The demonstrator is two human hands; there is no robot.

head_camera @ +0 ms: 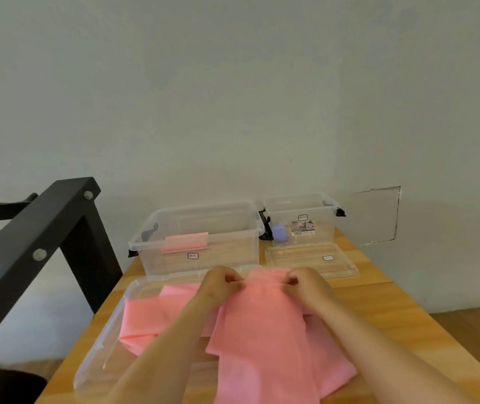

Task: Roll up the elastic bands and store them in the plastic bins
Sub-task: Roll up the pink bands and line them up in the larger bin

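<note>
- So, we've got both hands on the pink band [262, 322], right in front of the big bin [233, 228].
- Our left hand [221, 282] pinches the band's far edge between thumb and curled fingertips.
- Our right hand [302, 282] pinches it the same way, with a short stretch of edge between the two.
- The rest of the band lies loose and folded, trailing from the big bin back toward us, partly on a clear lid [101, 339] and partly on the table [378, 310].
- Inside the big bin, toward its left, sits a rolled band [184, 241], also pink.
- Right of the big bin is a small bin [297, 199] with something purple [280, 233] inside, too blurry to name.
- A second lid [311, 259] lies flat in front of the small bin.
- Left of the big bin stands a black frame [52, 228].
</note>
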